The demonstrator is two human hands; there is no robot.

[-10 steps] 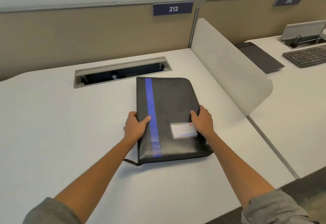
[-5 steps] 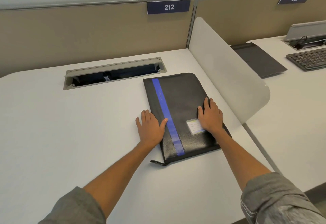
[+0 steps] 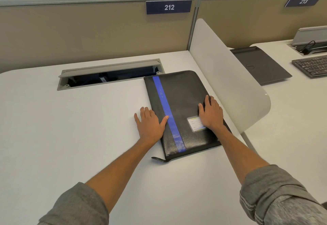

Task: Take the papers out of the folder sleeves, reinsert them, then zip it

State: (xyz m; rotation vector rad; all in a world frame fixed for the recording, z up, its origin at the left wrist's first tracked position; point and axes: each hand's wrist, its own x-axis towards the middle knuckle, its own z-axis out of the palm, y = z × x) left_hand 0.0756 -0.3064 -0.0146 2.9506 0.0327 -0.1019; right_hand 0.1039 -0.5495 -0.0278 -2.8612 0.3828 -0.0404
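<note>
White desk fills the frame; at its centre lies the closed black folder, contents hidden. Left hand lies flat beside it, fingers together, thumb on the cover. Right hand presses flat, fingers slightly spread.

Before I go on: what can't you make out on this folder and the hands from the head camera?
- Papers and sleeves: hidden inside the shut folder.
- Label: print too small; right hand covers its right edge.
- Zipper along the right side: hidden under the right hand and forearm.
- Left hand: whether its palm presses the desk cannot be told.
</note>
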